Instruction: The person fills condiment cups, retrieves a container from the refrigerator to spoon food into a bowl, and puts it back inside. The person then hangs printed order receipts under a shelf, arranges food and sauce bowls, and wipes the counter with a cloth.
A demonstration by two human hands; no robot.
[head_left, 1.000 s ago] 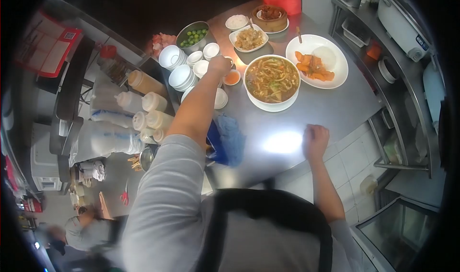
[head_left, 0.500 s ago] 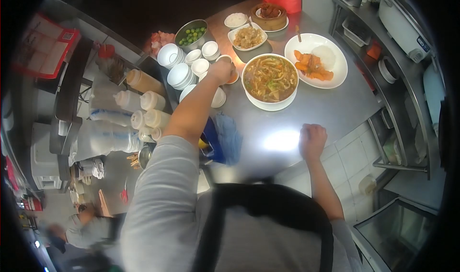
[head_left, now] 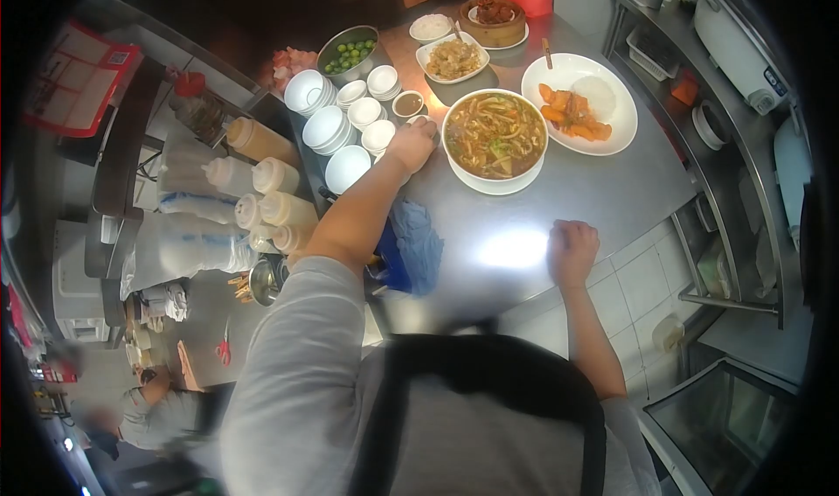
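Note:
My left hand (head_left: 414, 145) reaches over the steel table, fingers closed at a small white dish whose rim shows just past them; its contents are hidden. Beside it stands a dish of brown sauce (head_left: 407, 104). Stacked small white bowls (head_left: 364, 113) and larger ones (head_left: 324, 129) are left of the hand. To its right, a big bowl of soup with strips (head_left: 495, 138) rests on a white plate. My right hand (head_left: 573, 253), loosely curled with nothing visible in it, is at the table's near right edge.
Farther back are green citrus in a metal bowl (head_left: 349, 54), a square dish of food (head_left: 453, 60), a bamboo steamer (head_left: 493, 29) and an oval plate (head_left: 606, 139). Squeeze bottles (head_left: 276, 175) and blue cloth (head_left: 418, 242) lie left. A co-worker (head_left: 156, 417) is lower left.
My left hand has moved nearer to me, uncovering the brown sauce dish and covering where the orange sauce dish was. A hand with a small white dish now shows at the top.

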